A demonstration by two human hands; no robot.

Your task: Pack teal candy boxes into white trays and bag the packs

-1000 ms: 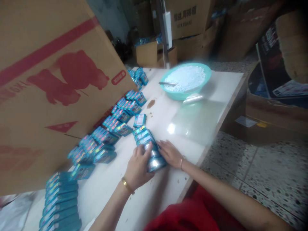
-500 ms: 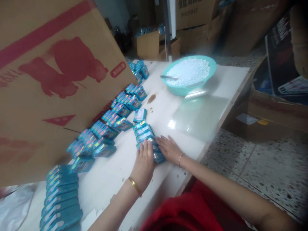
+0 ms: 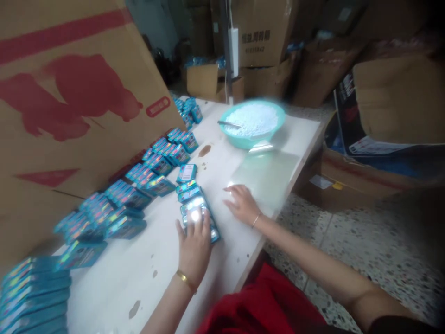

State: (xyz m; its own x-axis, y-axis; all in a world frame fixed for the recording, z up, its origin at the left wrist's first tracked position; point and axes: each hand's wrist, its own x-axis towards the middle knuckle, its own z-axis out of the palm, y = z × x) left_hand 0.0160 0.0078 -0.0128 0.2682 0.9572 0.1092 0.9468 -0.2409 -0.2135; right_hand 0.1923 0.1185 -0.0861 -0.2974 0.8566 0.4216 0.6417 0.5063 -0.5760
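Note:
A short row of small blue boxes (image 3: 192,204) stands on the white table in front of me. My left hand (image 3: 194,241) rests on the near part of this row, fingers spread and stretched over the box tops. My right hand (image 3: 241,202) is held to the right of the row, apart from it, with fingers loosely bent and nothing in them. Beneath and beyond the right hand lies a clear plastic sheet (image 3: 267,171). A single blue box (image 3: 187,172) lies flat just past the row's far end.
Several groups of blue boxes (image 3: 128,192) line the left side against a large cardboard carton (image 3: 69,153). A turquoise basin (image 3: 243,141) of white pieces, with a metal utensil (image 3: 229,124), stands at the back. An open carton (image 3: 365,171) sits right of the table edge.
My right hand has left the row of boxes and moved away from it. My left hand has flattened over the boxes. The view has shifted.

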